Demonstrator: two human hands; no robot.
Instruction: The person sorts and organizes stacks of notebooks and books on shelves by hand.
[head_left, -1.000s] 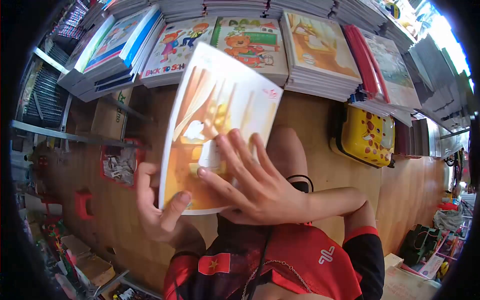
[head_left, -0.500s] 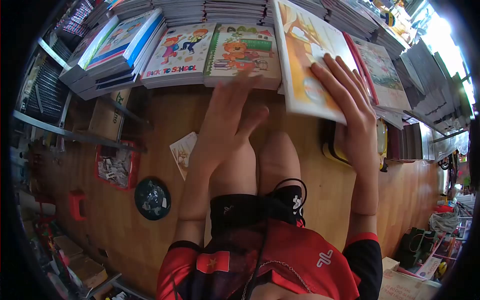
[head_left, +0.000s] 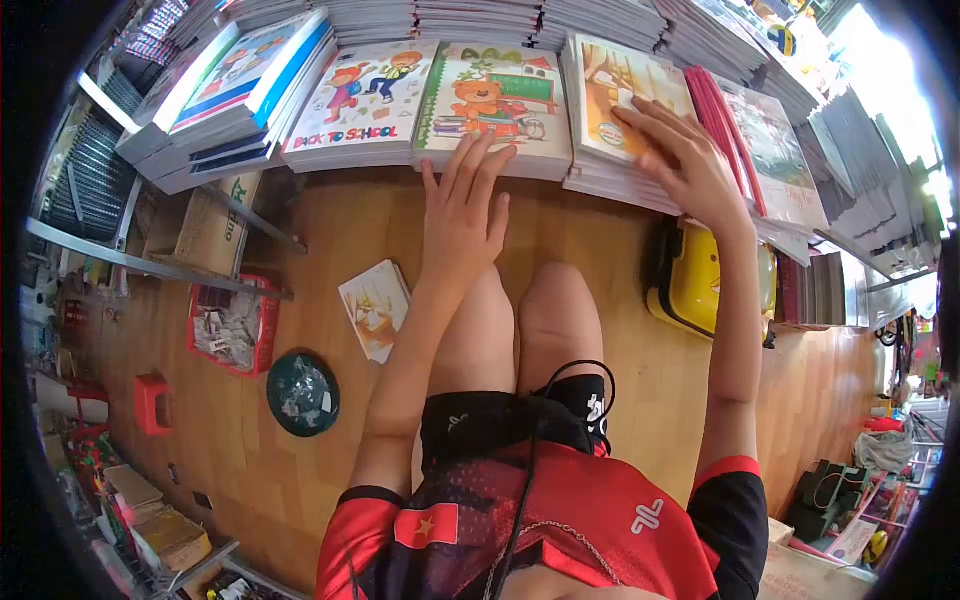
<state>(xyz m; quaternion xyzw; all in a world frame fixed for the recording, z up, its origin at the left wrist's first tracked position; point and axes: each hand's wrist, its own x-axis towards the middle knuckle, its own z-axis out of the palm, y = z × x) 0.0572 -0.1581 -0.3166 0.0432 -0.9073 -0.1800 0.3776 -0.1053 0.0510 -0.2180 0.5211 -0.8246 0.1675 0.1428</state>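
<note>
My right hand (head_left: 690, 165) lies with fingers stretched over the top notebook of a stack with an orange and cream cover (head_left: 635, 85). My left hand (head_left: 465, 205) has its fingers spread, the tips at the front edge of the stack of green-edged bear notebooks (head_left: 495, 95). To the left sits a stack of "Back to School" notebooks (head_left: 360, 95). Red-edged books (head_left: 722, 140) stand against the right side of the orange stack, beside a stack with a pale landscape cover (head_left: 770, 150). A small pile of notebooks (head_left: 376, 310) rests on the floor by my left forearm.
A yellow case (head_left: 695, 280) stands on the floor under the right stacks. On the left are a red basket (head_left: 265, 330) of small packets, a dark green round object (head_left: 303, 395) and a red stool (head_left: 152, 403). A metal rack (head_left: 130, 262) runs along the left.
The orange-covered notebook, tilted up under my right hand before, now lies flat on its stack. My left hand has moved forward to the bear notebooks' front edge.
</note>
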